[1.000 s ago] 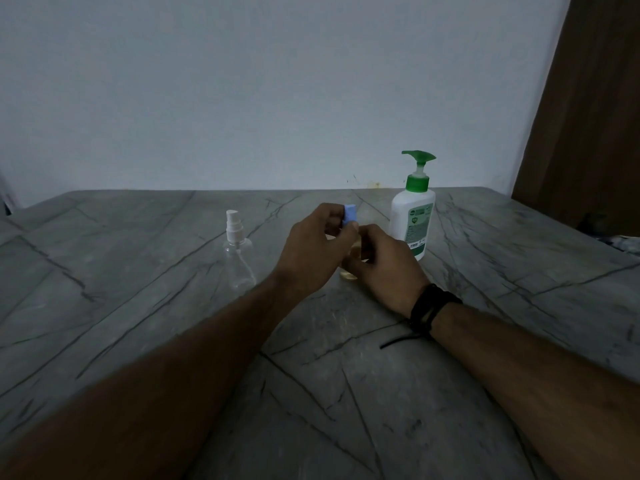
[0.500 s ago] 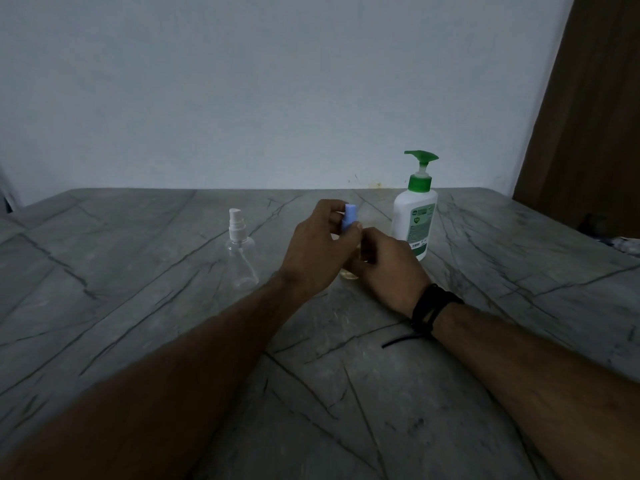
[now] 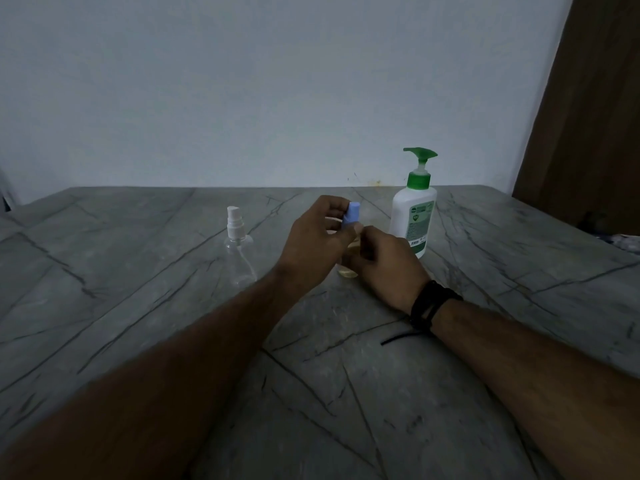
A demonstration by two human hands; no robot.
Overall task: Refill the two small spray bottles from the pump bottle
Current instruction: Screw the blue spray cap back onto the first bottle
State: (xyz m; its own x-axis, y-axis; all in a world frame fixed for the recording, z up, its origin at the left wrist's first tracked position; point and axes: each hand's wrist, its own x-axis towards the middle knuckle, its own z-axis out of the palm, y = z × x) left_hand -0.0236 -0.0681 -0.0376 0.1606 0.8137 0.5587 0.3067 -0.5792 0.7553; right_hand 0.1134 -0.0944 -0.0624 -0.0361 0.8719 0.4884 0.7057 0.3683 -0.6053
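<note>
A small clear spray bottle with a blue cap (image 3: 351, 216) stands on the grey marbled table (image 3: 346, 393), mid-table. My left hand (image 3: 313, 242) pinches the blue cap from the left. My right hand (image 3: 388, 265) wraps the bottle's body, of which only the yellowish base (image 3: 347, 271) shows. A second small spray bottle (image 3: 238, 252), clear with a white nozzle, stands untouched to the left. The white pump bottle (image 3: 414, 216) with a green pump head stands just behind my right hand.
A pale wall runs along the table's far edge. A brown door or panel (image 3: 588, 109) rises at the right. A thin dark cord (image 3: 398, 338) from my black wristband lies on the table.
The view has tilted slightly. My left thumb has shifted a little on the blue cap; both hands stay on the bottle in the same place.
</note>
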